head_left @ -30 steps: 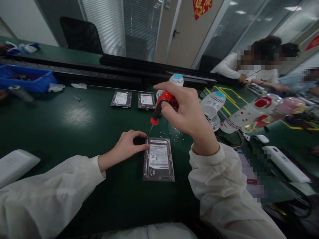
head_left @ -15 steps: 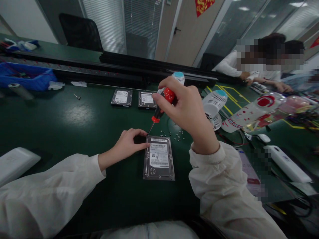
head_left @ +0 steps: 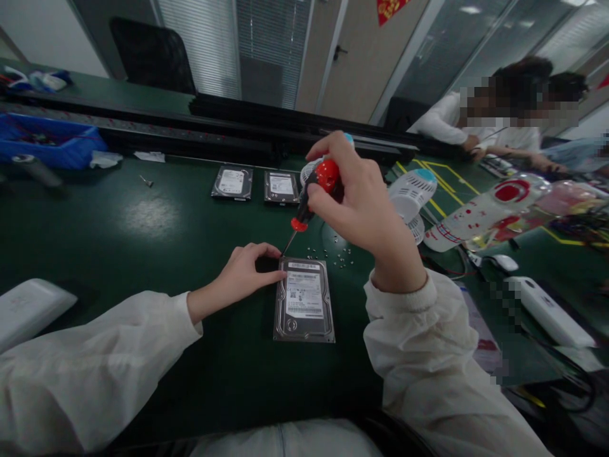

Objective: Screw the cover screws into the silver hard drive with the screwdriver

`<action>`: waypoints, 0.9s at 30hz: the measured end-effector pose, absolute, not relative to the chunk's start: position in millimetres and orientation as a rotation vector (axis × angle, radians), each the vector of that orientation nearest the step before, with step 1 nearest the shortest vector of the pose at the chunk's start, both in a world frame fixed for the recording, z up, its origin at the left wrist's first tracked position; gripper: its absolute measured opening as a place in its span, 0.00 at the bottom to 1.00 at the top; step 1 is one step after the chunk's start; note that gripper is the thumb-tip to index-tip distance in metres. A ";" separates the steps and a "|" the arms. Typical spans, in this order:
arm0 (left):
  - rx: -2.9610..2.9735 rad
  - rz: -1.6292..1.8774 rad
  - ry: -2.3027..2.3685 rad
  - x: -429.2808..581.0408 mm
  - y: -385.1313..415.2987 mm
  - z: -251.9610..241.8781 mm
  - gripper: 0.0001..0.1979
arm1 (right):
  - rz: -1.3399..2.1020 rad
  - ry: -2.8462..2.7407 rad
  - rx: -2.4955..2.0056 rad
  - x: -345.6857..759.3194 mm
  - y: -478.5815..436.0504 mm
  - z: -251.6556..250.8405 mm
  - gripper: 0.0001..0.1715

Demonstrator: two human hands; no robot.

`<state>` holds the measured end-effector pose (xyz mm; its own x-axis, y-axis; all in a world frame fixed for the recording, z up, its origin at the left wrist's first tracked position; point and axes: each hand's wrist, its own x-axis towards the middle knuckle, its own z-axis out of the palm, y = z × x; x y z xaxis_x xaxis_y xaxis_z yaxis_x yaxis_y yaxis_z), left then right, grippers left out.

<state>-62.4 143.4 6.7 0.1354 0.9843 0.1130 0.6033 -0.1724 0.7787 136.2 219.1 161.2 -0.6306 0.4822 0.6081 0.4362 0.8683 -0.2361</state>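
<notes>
In the head view a hard drive [head_left: 304, 301] lies label up on the green table. My left hand [head_left: 247, 273] grips its upper left edge, the thumb on the casing and the index fingertip by the corner. My right hand [head_left: 359, 197] is closed around the red and black handle of a screwdriver [head_left: 304, 206]. The screwdriver leans, its thin tip down at the drive's upper left corner beside my left index finger. What lies right under the tip is too small to tell. Several small screws [head_left: 340, 263] are scattered just beyond the drive's right corner.
Two more hard drives, one on the left [head_left: 233, 183] and one on the right [head_left: 280, 188], lie farther back. White fans [head_left: 412, 193] and a bottle [head_left: 485, 212] stand to the right. A blue bin [head_left: 71, 149] sits far left. Two people are at the far right.
My right hand has shifted slightly right and its fingers have turned on the screwdriver handle, showing more of the red end. The tip, my left hand and the drive stay put.
</notes>
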 end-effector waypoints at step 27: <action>1.823 0.900 1.507 -62.6 143.5 7.4 0.19 | 0.078 -2.436 -0.584 141.0 213.8 167.8 0.27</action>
